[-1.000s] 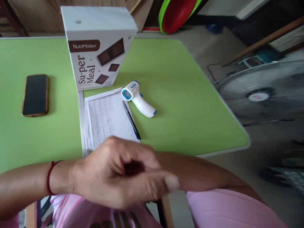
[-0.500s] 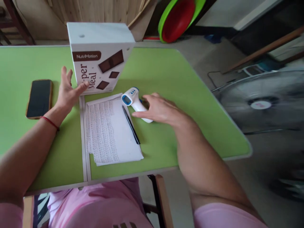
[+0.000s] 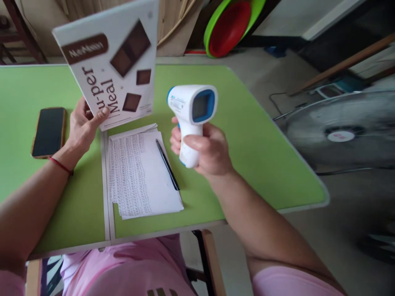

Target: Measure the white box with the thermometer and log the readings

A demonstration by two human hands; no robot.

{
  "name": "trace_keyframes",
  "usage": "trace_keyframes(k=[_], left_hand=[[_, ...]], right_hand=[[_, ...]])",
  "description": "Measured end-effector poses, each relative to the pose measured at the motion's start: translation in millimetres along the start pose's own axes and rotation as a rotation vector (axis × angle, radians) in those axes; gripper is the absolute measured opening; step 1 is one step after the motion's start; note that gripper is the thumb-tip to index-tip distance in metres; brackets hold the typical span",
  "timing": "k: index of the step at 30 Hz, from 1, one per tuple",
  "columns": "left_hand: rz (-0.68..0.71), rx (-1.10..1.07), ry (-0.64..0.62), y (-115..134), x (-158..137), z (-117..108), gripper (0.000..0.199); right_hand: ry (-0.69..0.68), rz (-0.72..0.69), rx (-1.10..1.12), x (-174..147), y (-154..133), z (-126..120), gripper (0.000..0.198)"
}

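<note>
Over the green table (image 3: 253,135), a tilted white box (image 3: 114,70) is gripped near its lower edge by the left hand (image 3: 82,127), while a handheld thermometer (image 3: 187,107) is held aloft beside it, wrapped by the right hand (image 3: 214,150).

Your left hand (image 3: 82,126) grips the white box (image 3: 108,65) at its lower left corner, thumb across the front; box tilted. Red cord (image 3: 61,165) round your left wrist. Your right hand (image 3: 214,150) is wrapped round the handle of the white-and-blue thermometer (image 3: 188,111), screen facing you, above the green table (image 3: 256,164). Handwritten sheets (image 3: 135,176) lie nearer you, black pen (image 3: 167,164) slanting over their right side. Phone (image 3: 48,132) flat, screen dark, just left of your left hand. Fan (image 3: 341,135) off the table's right edge.
</note>
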State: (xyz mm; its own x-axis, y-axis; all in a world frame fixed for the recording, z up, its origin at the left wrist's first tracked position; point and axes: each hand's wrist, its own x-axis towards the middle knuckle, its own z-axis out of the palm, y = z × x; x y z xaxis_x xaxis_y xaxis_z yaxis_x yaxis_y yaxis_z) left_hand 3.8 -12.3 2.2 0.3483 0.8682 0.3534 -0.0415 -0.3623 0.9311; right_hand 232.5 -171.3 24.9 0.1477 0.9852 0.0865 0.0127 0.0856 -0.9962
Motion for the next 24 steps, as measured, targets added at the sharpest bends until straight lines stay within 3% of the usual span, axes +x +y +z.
trace_keyframes(k=[2, 5, 9, 14, 19, 24], left_hand=[[-0.037, -0.027, -0.030, 4, -5, 4, 0.045], [-0.097, 0.024, -0.051, 5, -12, 8, 0.048], [-0.127, 0.188, -0.092, 5, -15, 8, 0.049], [-0.045, 0.259, -0.154, 8, -13, 5, 0.051], [-0.042, 0.252, -0.175, 5, -15, 2, 0.046], [-0.039, 0.239, -0.188, 4, -16, 2, 0.045]], right_hand=[[-0.067, 0.045, 0.210, -8, -1, 17, 0.034], [-0.180, 0.041, 0.331, -18, 7, 36, 0.035], [-0.190, 0.068, 0.334, -20, 26, 45, 0.027], [-0.117, 0.089, 0.313, -15, 36, 48, 0.028], [-0.227, 0.094, 0.296, -13, 36, 48, 0.024], [-0.278, 0.139, 0.305, -10, 34, 49, 0.033]])
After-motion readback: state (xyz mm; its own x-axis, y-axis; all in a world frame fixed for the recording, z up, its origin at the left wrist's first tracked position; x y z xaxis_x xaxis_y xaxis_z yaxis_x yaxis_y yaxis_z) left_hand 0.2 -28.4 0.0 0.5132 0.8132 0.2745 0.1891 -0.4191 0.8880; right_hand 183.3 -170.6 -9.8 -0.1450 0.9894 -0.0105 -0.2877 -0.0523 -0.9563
